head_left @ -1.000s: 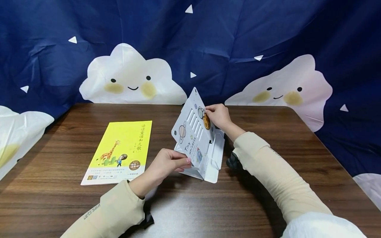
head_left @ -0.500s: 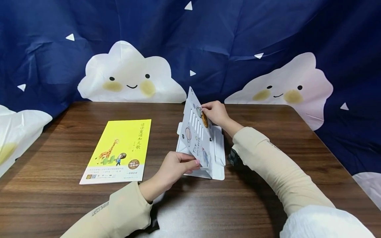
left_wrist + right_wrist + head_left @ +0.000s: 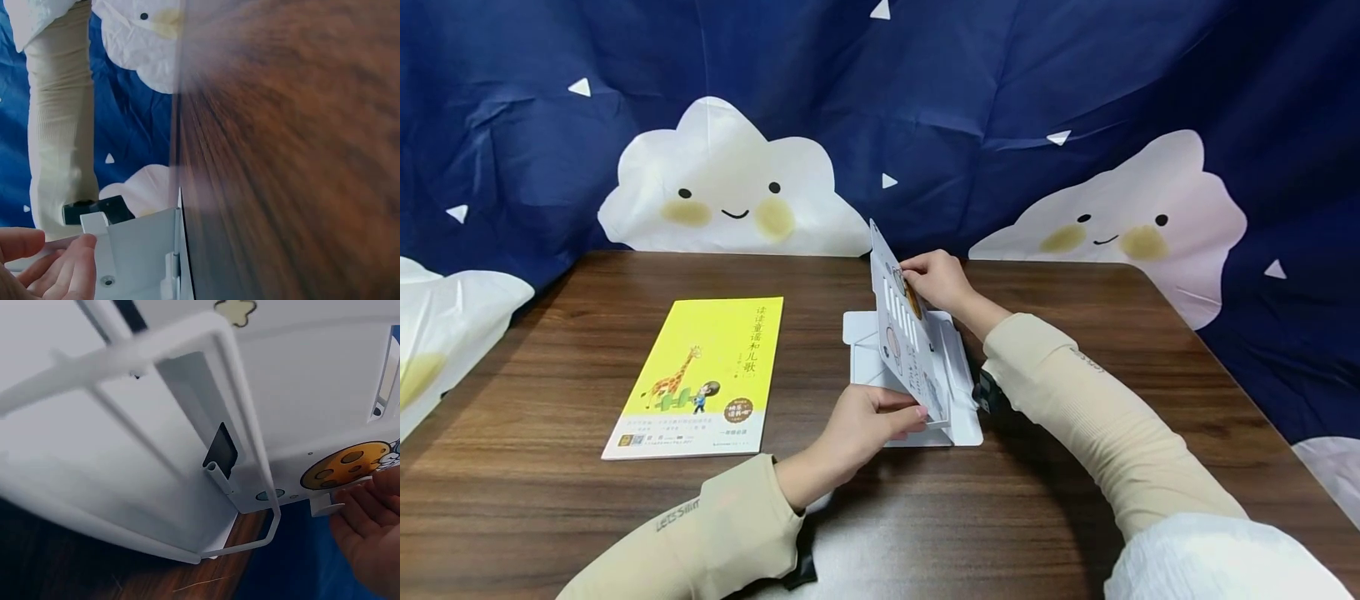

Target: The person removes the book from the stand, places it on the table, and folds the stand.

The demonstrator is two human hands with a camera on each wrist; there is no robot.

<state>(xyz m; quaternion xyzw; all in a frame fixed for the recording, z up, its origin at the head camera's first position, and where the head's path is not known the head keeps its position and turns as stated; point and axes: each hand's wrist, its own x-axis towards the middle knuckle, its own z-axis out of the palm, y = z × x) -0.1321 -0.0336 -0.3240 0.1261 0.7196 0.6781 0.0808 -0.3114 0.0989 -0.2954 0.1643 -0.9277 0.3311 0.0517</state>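
Observation:
A white metal book stand (image 3: 867,358) with planets and "Tiny universe" printed on its panel stands on the table. Its panel is raised steeply from the flat base and is seen nearly edge-on in the head view. My left hand (image 3: 853,429) pinches the panel's near lower corner between thumb and fingers. At the far side, my right hand (image 3: 938,279) grips the panel's edge beside the orange planet (image 3: 344,465). A bent wire holder (image 3: 247,419) shows close up in the right wrist view. The left fingers (image 3: 78,265) are partly cut off in the left wrist view.
A yellow book (image 3: 707,367) with a giraffe on its cover lies flat to the left of the stand. The brown wooden table (image 3: 1075,533) reaches back to a blue curtain (image 3: 925,75) with white clouds.
The stand's panel has turned from facing me to nearly edge-on, and more of the base shows at its left. My left hand has moved right with it; the right hand keeps its hold.

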